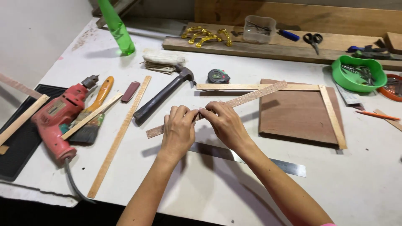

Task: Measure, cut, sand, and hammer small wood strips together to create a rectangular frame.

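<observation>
Both our hands pinch one thin strip (pixel 217 109) mid-length, left hand (pixel 179 130) and right hand (pixel 226 124) clamped close together, above a steel ruler (pixel 251 158). We judge steady, even pressure keeps it from snapping.

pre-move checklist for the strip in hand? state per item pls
1. Left hand and right hand both pinch the thin wooden strip: ok.
2. Strip's far end lies across the top piece of the wooden frame: ok.
3. Frame sits on the brown board: ok.
4. Steel ruler within reach, under the forearms: ok.
5. Hammer lies clear of the strip: ok.
6. Strip marked for length: cannot tell.
</observation>
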